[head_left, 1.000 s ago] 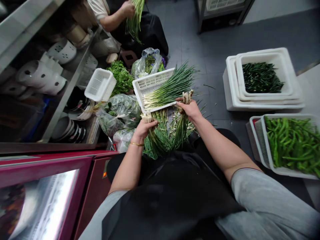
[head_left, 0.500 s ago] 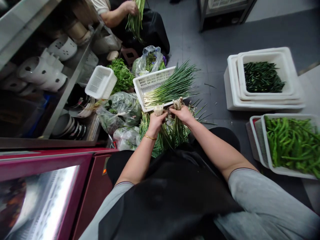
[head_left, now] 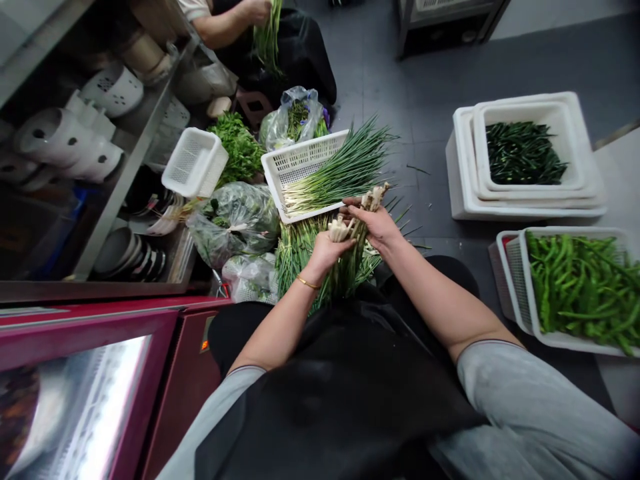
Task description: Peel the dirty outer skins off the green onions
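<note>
My left hand (head_left: 329, 253) is closed round a bunch of green onions (head_left: 339, 230), its white root ends poking up above the fist. Close beside it on the right, my right hand (head_left: 377, 225) grips a second bunch of green onions (head_left: 374, 197) with browner, untrimmed-looking ends. The green leaves of both bunches hang down towards my lap. Just beyond my hands a white plastic basket (head_left: 306, 152) holds a neat layer of green onions (head_left: 340, 167), leaves pointing right over its rim. More loose green onions (head_left: 295, 257) lie under my hands.
Bagged greens (head_left: 233, 223) and a small white basket (head_left: 196, 162) lie to the left, by a metal shelf. On the right stand stacked white tubs (head_left: 530, 200) and a basket of green peppers (head_left: 583, 287). Ahead, another person's hand (head_left: 257, 12) holds greens.
My left hand has shifted right and slightly down with its bunch, close against my right hand. The right-hand bunch now tilts more to the right. The view has drifted slightly.
</note>
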{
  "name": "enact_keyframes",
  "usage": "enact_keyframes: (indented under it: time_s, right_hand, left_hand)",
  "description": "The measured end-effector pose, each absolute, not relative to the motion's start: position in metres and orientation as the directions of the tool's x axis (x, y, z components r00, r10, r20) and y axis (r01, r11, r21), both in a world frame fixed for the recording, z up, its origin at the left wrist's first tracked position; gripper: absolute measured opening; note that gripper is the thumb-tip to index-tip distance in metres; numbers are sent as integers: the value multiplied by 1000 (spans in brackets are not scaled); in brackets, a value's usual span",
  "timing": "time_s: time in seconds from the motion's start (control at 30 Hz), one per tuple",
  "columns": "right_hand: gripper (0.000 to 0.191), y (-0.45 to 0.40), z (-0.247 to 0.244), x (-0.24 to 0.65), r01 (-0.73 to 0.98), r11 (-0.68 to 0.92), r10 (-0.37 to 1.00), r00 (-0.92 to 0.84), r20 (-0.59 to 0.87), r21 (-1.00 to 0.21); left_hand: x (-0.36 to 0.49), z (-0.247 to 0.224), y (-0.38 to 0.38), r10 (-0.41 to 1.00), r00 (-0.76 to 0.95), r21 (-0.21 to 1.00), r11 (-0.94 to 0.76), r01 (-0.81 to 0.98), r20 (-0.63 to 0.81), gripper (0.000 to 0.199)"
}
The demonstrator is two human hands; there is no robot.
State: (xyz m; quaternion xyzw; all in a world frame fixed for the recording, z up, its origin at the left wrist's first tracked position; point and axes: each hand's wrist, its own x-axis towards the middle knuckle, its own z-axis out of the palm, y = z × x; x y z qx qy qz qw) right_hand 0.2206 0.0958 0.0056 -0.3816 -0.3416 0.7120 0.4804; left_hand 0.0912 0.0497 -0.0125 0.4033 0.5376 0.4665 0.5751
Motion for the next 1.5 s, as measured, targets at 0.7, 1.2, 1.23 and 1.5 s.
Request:
enact_keyframes:
  time_s: [0.7,1.2,1.23,1.5]
  right_hand:
    - [18,83,-9,200,238,-83,907,-383,-172,-968]
    - [24,104,16,235,-209,-359,912,-285,-294,-910]
    - [23,106,22,242,-261,-365,913,-287,-290,-894]
    - [9,109,54,283,-435,-236,971,-136,-196,-869]
  left_hand:
    - [47,10,61,938,-184,930,235,-283,-293,45]
    - [5,-21,39,940,32,938,341,-64,-340,38]
    - [-2,-26,37,934,38,934,356,-37,-355,37]
    - [-38,-70,23,897,48,894,431,124,-440,30]
